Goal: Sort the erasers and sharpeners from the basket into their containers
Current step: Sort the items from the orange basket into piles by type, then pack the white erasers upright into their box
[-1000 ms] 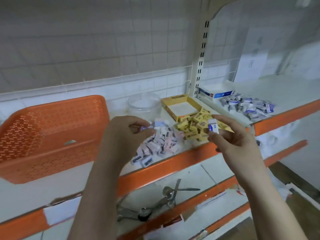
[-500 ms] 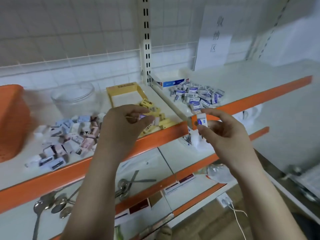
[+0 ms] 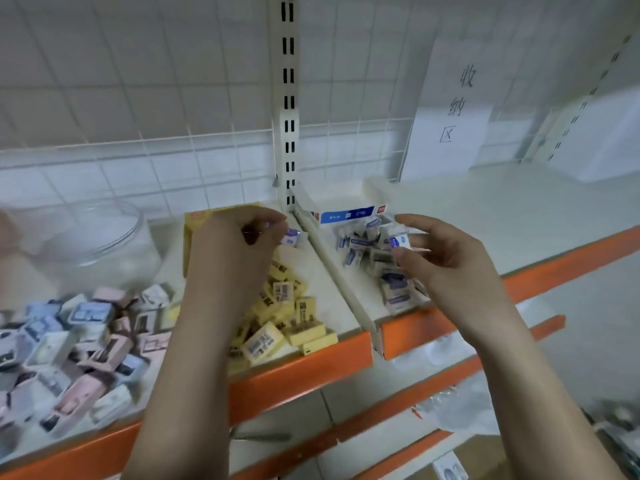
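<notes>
At the far left of the white shelf with an orange front edge (image 3: 304,368) lies a blurred heap of small pink, blue and white boxed sharpeners (image 3: 76,344), spread up to the shelf lip. Behind it, near the tiled wall, stands a clear round plastic jar (image 3: 104,237). Next comes an open yellow cardboard box (image 3: 194,230), partly hidden by the left hand (image 3: 235,251), with a pile of yellow-wrapped erasers (image 3: 291,320) lying in front of it and reaching the orange edge. The left hand hangs above that pile, its fingers (image 3: 273,220) curled and pinching a small white eraser with a blue sleeve (image 3: 292,236) at the tips.

A white slotted upright post (image 3: 288,98) and a low white divider (image 3: 346,282) separate this bay from the next. Just beyond the divider sits an open white-and-blue cardboard box (image 3: 346,213), and in front of it a pile of white erasers with blue sleeves (image 3: 374,258). The right hand (image 3: 446,265) is above this pile, thumb and forefinger pinching another white eraser with a blue label (image 3: 400,241), the remaining fingers (image 3: 422,242) loosely spread. Farther right a white paper sign with handwritten characters (image 3: 453,109) leans on the wire grid at the back.
</notes>
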`<state>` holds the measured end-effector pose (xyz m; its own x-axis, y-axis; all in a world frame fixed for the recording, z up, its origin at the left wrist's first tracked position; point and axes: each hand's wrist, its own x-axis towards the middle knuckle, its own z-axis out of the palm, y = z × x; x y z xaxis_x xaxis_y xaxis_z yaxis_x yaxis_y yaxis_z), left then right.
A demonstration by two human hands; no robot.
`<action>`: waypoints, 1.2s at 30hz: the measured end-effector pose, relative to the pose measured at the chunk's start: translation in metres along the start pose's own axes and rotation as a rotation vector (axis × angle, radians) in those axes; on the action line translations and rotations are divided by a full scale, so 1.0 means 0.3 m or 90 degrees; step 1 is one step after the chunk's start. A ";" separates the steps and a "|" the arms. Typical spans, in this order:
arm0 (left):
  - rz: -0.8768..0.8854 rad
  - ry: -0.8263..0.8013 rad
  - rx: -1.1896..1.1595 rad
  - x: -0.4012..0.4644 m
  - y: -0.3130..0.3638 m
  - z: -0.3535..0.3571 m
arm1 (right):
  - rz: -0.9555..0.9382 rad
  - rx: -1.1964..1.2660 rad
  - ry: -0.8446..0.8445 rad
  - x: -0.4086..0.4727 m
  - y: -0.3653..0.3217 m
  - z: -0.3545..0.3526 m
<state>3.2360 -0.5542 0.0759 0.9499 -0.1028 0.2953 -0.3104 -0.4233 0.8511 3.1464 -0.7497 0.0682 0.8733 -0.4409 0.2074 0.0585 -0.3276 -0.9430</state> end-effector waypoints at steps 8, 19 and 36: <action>-0.065 0.057 0.052 0.067 0.032 0.091 | -0.002 0.028 -0.128 0.214 0.038 -0.046; -0.143 0.253 0.014 -0.037 0.120 0.286 | 0.022 0.037 -0.425 0.522 0.071 -0.132; -0.189 0.234 0.010 -0.007 0.125 0.292 | 0.023 -0.055 -0.472 0.799 0.206 0.189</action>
<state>3.2258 -0.6487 0.0692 0.9203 0.3491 0.1766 -0.0242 -0.3998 0.9163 3.3869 -0.8282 0.0448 0.9729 0.2160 -0.0823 0.0118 -0.4021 -0.9155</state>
